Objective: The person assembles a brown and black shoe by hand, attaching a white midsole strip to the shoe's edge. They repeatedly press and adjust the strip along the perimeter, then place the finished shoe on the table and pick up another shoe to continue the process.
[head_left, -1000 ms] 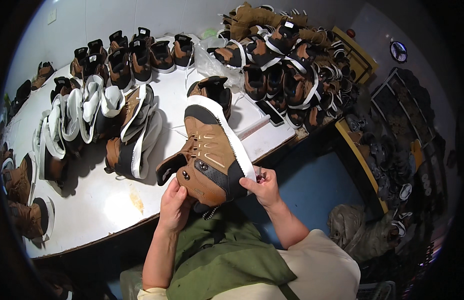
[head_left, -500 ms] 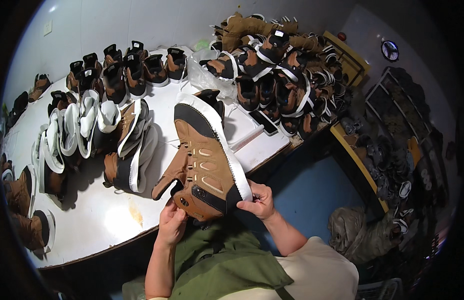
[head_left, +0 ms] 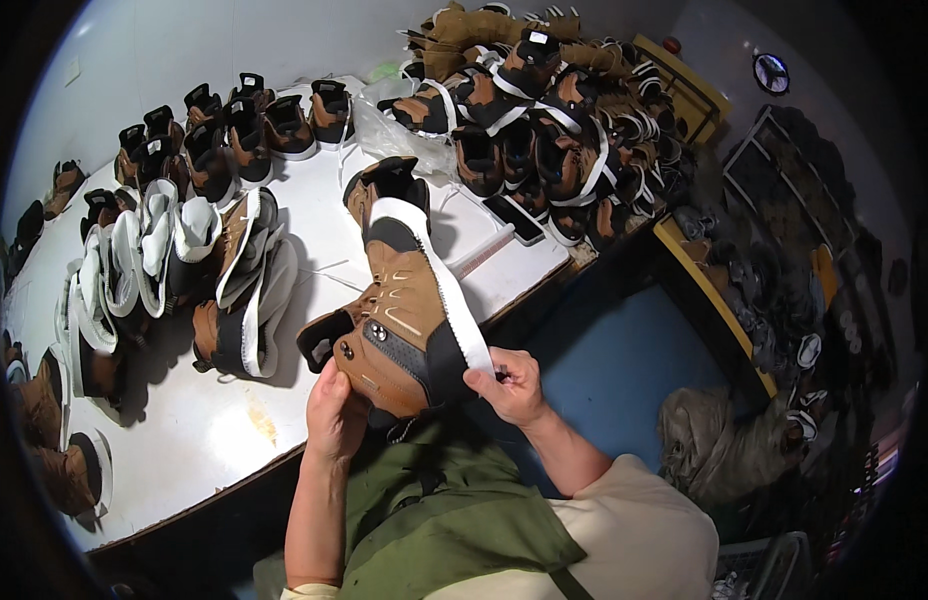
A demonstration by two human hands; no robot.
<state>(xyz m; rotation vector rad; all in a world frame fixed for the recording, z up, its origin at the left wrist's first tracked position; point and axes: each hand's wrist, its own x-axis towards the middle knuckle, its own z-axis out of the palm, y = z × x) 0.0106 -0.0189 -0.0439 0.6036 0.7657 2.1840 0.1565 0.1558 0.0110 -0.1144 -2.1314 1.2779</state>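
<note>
Both my hands hold a brown and black shoe upper (head_left: 396,330) over the table's front edge, its side facing up and its toe pointing away from me. A white band runs along its bottom edge. My left hand (head_left: 334,415) is closed on the ankle collar, thumb on top. My right hand (head_left: 512,388) pinches the white band near the heel; some of its fingers are hidden behind. Just past the toe, another brown and black shoe (head_left: 384,190) stands on the white table (head_left: 224,440).
Several white-lined uppers (head_left: 154,250) lie at left, with rows of brown and black shoes (head_left: 244,140) behind. A large shoe pile (head_left: 544,130) fills the back right, near a dark phone-like device (head_left: 519,220) and a clear plastic bag (head_left: 399,130). Grey shoes (head_left: 729,270) sit in a yellow-edged bin.
The upper has tilted and rolled in my hands, showing more of its heel side and collar opening. My right hand has shifted slightly up and left; the whole view has shifted a little.
</note>
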